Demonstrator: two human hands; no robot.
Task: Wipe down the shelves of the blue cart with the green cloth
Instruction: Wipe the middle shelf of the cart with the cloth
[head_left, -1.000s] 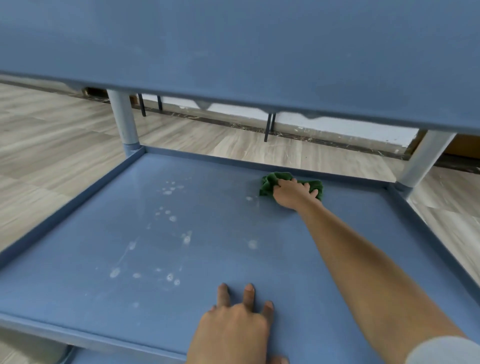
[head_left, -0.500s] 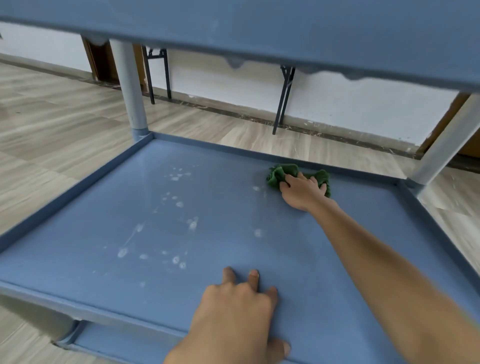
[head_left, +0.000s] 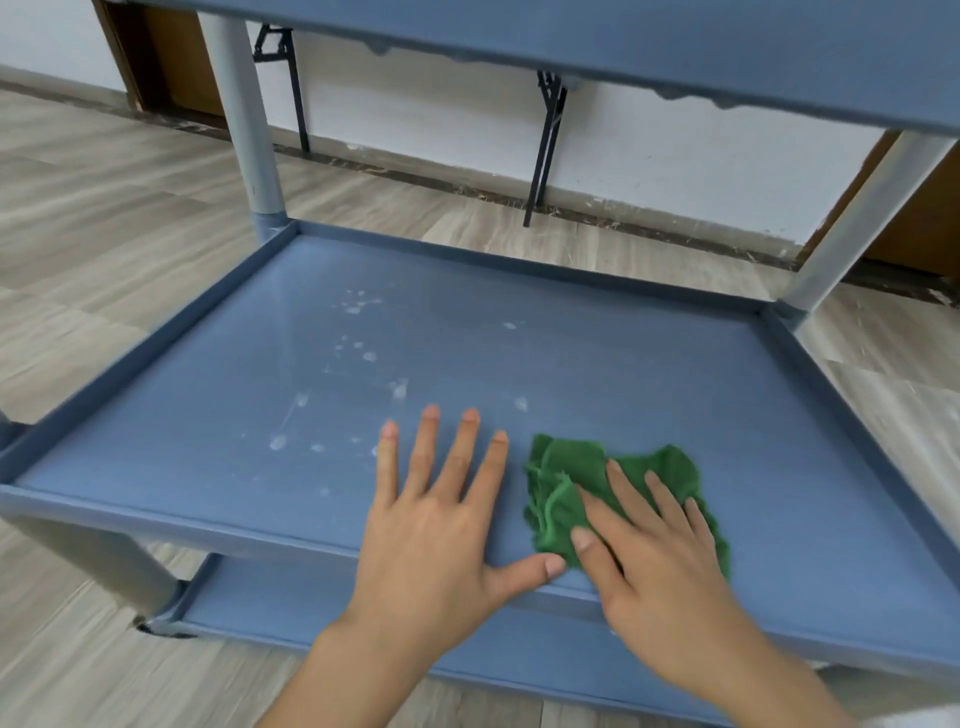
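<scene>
Green cloth sits bunched on the blue cart's middle shelf, at the front edge, right of centre. Your right hand lies flat on it, fingers straight and pressing, not curled round it. Left hand is flat on the shelf just left of the cloth, fingers splayed, holding nothing.

Dirty zone is the white spots, scattered from the far-left area down towards the front edge. A few sit right at your left fingertips. The right side looks clean from here.

To do this pass well:
- Spread the cloth first. Bunched, it likely touches little of the surface.
- Take the left hand off the shelf and brace on the raised rim. It blocks the path and may leave prints.
- Sweep leftward in overlapping strokes, far edge to front edge, with firm palm pressure. The spots look dried, so expect repeats.
- Run a cloth edge along the rim and into the corners.

Lower shelf: can't judge its condition from here.
</scene>
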